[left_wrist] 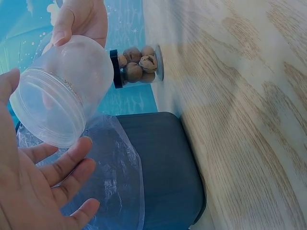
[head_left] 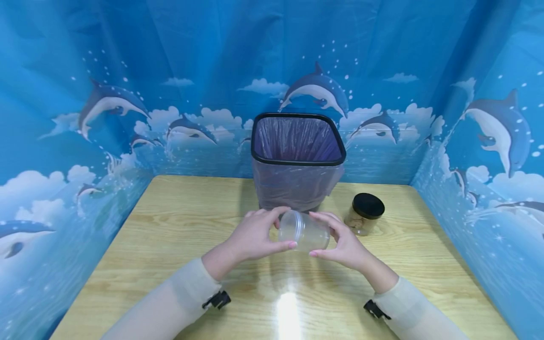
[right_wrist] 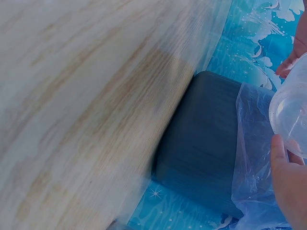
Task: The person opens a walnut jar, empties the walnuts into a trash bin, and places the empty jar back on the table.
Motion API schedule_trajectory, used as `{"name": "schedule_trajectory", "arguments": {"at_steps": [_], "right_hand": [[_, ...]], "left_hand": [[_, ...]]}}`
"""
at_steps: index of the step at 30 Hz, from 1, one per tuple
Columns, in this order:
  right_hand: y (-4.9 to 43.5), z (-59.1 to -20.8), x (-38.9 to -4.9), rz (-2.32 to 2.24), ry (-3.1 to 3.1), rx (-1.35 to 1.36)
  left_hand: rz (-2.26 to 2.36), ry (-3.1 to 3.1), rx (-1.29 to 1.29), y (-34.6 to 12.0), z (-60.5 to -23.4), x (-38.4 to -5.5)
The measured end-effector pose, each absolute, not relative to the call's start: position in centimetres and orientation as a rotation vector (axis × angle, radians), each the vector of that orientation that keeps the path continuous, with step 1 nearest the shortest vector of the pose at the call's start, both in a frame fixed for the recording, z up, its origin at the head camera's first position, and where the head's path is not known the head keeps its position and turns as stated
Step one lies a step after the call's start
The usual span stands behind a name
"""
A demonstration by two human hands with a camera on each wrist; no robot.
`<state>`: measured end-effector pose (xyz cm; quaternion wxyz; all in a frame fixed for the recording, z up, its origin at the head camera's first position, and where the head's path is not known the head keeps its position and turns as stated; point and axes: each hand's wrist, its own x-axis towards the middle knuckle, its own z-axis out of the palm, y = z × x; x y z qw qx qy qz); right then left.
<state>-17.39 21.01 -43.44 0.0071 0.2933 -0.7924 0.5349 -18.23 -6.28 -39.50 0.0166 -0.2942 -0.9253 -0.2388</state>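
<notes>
Both hands hold a clear plastic jar (head_left: 312, 231) tipped on its side above the table, in front of the bin. My left hand (head_left: 255, 236) grips its ridged end between thumb and fingers. My right hand (head_left: 346, 243) holds the opposite end, thumb below and fingers above in the head view. In the left wrist view the jar (left_wrist: 79, 81) looks see-through, with nothing distinct inside. Only part of the right hand (right_wrist: 292, 187) and of the jar (right_wrist: 290, 115) shows at the right wrist view's edge.
A bin (head_left: 293, 186) with a black rim and a thin purple liner stands at the table's back. Right of it is a black-lidded jar (left_wrist: 139, 64) of walnuts. Blue dolphin-print curtains (head_left: 204, 56) enclose the wooden table (head_left: 178, 226) at the back and sides.
</notes>
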Motion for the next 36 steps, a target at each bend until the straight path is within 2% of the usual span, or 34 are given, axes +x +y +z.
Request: {"name": "schedule_trajectory", "arguments": {"at_steps": [22, 36], "right_hand": [[21.24, -43.76, -17.41, 1.659, -2.496, 0.933], [21.27, -43.77, -17.44, 1.659, -2.489, 0.936]], "left_hand": [[-0.689, -2.767, -1.138, -6.84, -39.85, -18.39], [-0.71, -2.771, -1.159, -6.96, -39.78, -18.39]]}}
